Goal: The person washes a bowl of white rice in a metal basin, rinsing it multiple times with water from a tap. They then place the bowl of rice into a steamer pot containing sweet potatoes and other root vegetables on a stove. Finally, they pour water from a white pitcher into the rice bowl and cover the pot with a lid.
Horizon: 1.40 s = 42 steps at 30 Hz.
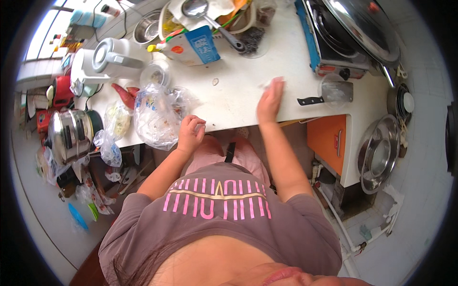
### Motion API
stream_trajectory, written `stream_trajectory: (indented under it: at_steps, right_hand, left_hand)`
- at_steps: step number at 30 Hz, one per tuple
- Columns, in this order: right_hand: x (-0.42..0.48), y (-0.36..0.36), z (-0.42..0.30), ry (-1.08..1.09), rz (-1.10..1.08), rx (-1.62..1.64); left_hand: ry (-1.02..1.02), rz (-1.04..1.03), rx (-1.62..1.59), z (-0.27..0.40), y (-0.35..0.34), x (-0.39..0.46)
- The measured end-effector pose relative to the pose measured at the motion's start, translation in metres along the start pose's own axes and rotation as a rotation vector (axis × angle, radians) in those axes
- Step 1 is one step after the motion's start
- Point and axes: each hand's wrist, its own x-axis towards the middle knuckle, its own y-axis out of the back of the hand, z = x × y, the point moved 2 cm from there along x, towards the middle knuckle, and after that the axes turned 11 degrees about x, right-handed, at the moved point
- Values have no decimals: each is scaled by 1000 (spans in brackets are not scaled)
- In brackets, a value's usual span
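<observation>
My left hand point(191, 134) hovers by the front edge of the white countertop point(236, 96), its fingers loosely curled and nothing visible in them. Just beside it, a clear plastic bag point(157, 123) with scraps in it hangs partly over the edge. My right hand point(271, 100) is stretched out over the counter, blurred, with its fingers pointing away from me. Whether it holds something small and pale at the fingertips, I cannot tell. To its right lies a cleaver point(336, 91) with a black handle, a clear round lid or dish over its blade.
A portable gas stove point(334, 46) bears a lidded pan point(368, 28) at right. A ladle point(225, 32) rests across a full basket point(166, 21) behind a standing pouch point(193, 46). At left are a white pitcher point(114, 59), red sweet potatoes point(124, 95) and a steel pot point(69, 134).
</observation>
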Motion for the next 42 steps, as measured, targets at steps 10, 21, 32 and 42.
stream_trajectory:
  at_steps: [10, 21, 32, 42]
  right_hand:
    - [27, -83, -17, -99, -399, -359]
    - [32, -140, -38, 202, -463, -106]
    - [39, -145, -70, 372, -472, 157]
    - [7, -147, -68, 501, -745, 228]
  left_hand:
    - [105, 57, 114, -48, 8, -30]
    - [171, 157, 231, -94, 20, -9]
    - [124, 176, 143, -90, 24, -13]
    - [97, 157, 114, -79, 23, -24]
